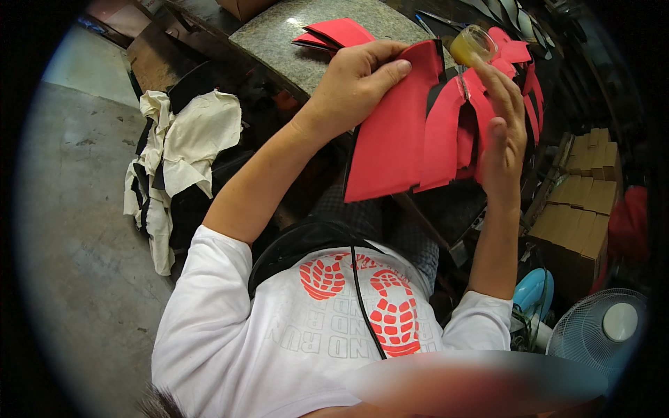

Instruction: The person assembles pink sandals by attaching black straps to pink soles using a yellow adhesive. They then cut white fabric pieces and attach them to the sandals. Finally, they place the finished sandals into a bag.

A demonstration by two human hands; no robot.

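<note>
My left hand (355, 83) grips the top edge of a stack of red flat pieces (394, 139) with black backing, held up above my lap. My right hand (505, 132) presses flat against the right side of the same fanned red pieces, fingers extended over them. Behind the pieces a small jar of yellowish liquid (470, 45) stands on the stone-topped table (279, 42). More red pieces (334, 31) lie stacked on that table, and others (519, 56) are spread to the right of the jar.
A heap of cream and black cloth scraps (178, 150) lies on the concrete floor (77, 230) at my left. Cardboard boxes (582, 209) stack up at the right. A white fan (603, 327) and a blue object (533, 292) sit at lower right.
</note>
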